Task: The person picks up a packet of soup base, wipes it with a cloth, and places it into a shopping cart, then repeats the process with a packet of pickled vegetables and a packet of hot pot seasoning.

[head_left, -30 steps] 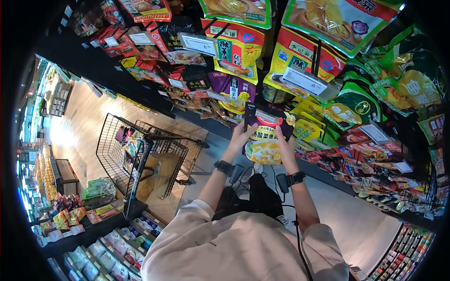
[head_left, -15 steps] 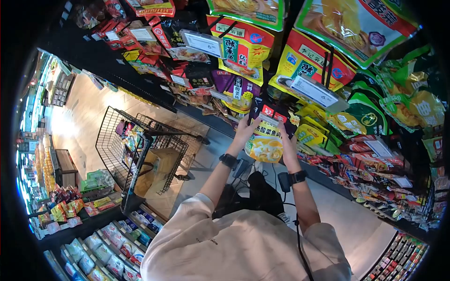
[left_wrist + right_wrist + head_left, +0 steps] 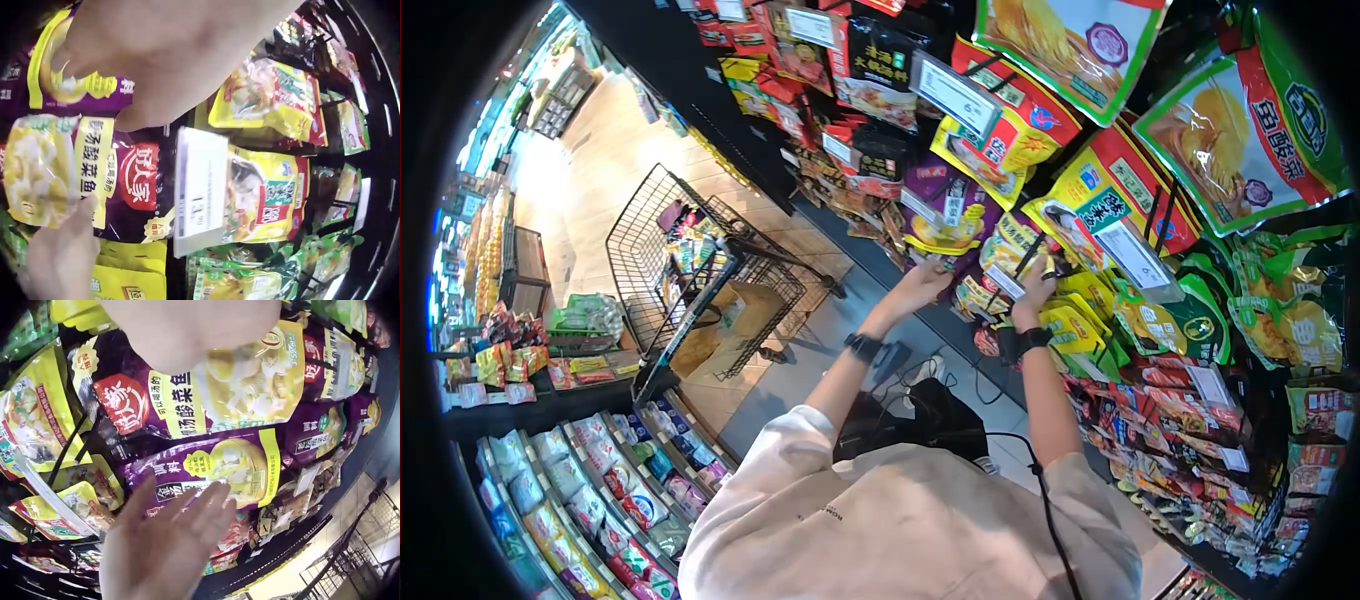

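In the head view my right hand [image 3: 1036, 292] pinches the edge of a dark purple and yellow packet [image 3: 1012, 243] at the rack. The left wrist view shows the thumb of that right hand [image 3: 65, 256] on the front of the packet [image 3: 40, 172], its other fingers hidden. My left hand [image 3: 920, 287] is below a neighbouring purple packet [image 3: 945, 212]. In the right wrist view the left hand [image 3: 169, 544] has its fingers extended and spread in front of that neighbour [image 3: 237, 465]; whether they touch is unclear.
A price tag [image 3: 201, 187] juts out beside the packet. Yellow and red packets [image 3: 1115, 195] hang to the right, green ones [image 3: 1175, 315] lower. A wire cart [image 3: 650, 240] with goods stands left; shelves of bags [image 3: 590, 500] fill the lower left.
The packet both hands held in front of the rack is now up against it, in my right hand. My left hand has let go, and the head view has turned.
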Motion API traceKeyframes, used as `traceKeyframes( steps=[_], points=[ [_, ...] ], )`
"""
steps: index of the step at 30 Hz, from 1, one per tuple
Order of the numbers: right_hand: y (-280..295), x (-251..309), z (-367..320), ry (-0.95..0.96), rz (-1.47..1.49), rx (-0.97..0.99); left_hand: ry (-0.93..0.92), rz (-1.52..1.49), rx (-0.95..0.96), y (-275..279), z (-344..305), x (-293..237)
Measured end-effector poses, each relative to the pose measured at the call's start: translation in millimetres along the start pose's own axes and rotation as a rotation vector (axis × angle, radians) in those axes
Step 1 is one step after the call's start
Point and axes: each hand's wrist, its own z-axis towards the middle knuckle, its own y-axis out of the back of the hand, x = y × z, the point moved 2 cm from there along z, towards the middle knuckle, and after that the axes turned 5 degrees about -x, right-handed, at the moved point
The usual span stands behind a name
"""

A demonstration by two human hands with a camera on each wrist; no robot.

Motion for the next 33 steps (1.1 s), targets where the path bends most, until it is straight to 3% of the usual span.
traceKeyframes(
  steps=[2,3,4,5,7,8,10,12,13,18,19,20,21,23,24,25,29,32,33],
  points=[
    [-12,-8,25,0.023,-0.031,-0.079,0.043,0.007,-0.050,33,-45,6],
    [-16,-6,34,0.126,-0.078,-0.125,0.028,-0.006,-0.094,48,-70,10],
    [-14,-13,56,0.082,-0.370,-0.144,0.073,-0.047,-0.135,63,-97,6],
    [-15,-5,61,0.105,-0.177,0.021,0.119,-0.092,-0.177,78,-124,1],
    [-18,-33,98,0.099,-0.303,-0.171,0.128,-0.211,-0.312,109,-173,10],
    [-17,-48,114,0.223,-0.258,-0.163,0.116,-0.190,-0.396,125,-197,11],
    [-22,-60,124,0.137,-0.248,-0.181,0.100,-0.231,-0.586,154,-245,17],
    [-26,-61,112,-0.042,0.193,-0.083,0.078,-0.319,-0.764,177,-289,21],
    [-23,-69,102,-0.093,0.227,-0.080,0.065,-0.345,-0.837,187,-313,18],
    [-6,-143,71,0.075,-0.412,-0.098,0.000,-0.367,-1.144,255,-403,35],
    [-26,-28,-34,-0.071,-0.219,0.066,-0.048,-0.395,-1.166,268,-415,40],
    [-36,-42,-41,0.372,-0.133,0.106,-0.097,-0.424,-1.205,283,-426,49],
    [-36,-38,-73,0.051,-0.236,0.129,-0.145,-0.452,-1.248,297,-441,55],
    [-57,-63,-125,-0.123,0.076,0.215,-0.136,-0.503,-1.275,322,-455,62],
    [-67,-27,-167,-0.116,-0.171,0.536,-0.150,-0.498,-1.272,335,-459,67],
    [-83,-22,-194,-0.079,-0.252,0.703,-0.161,-0.493,-1.265,347,-463,71],
    [-169,98,-350,0.183,-0.301,1.210,-0.243,-0.394,-1.289,394,-464,90],
    [-235,173,-431,0.222,-0.331,1.396,-0.125,-0.279,-1.320,414,-461,99],
    [-257,193,-454,0.193,-0.346,1.445,-0.199,-0.201,-1.398,420,-452,119]
  ],
)
